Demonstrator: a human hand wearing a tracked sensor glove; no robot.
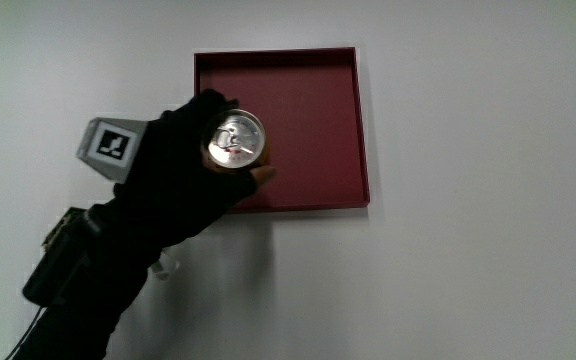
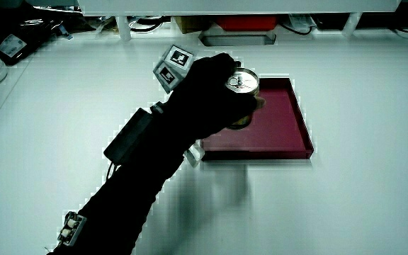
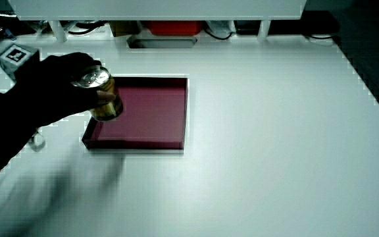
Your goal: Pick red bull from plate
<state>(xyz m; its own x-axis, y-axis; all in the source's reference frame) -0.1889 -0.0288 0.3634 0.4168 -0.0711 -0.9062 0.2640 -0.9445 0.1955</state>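
Observation:
The hand [image 1: 193, 165] is wrapped around a Red Bull can [image 1: 235, 140] with a silver lid and pull tab. The can stands upright over the corner of the square dark red plate [image 1: 318, 110] nearest the forearm. In both side views the can [image 2: 242, 88] [image 3: 102, 94] shows a golden body between the black fingers, and it appears raised above the plate's floor [image 3: 153, 108]. The hand [image 2: 214, 92] [image 3: 64, 89] covers most of the can's side. The patterned cube [image 1: 111, 146] sits on the back of the hand.
A white table [image 1: 468, 260] carries the plate. A low partition with cables and a red box [image 2: 243, 23] runs along the table's edge farthest from the person. A black device [image 1: 63, 258] is strapped to the forearm.

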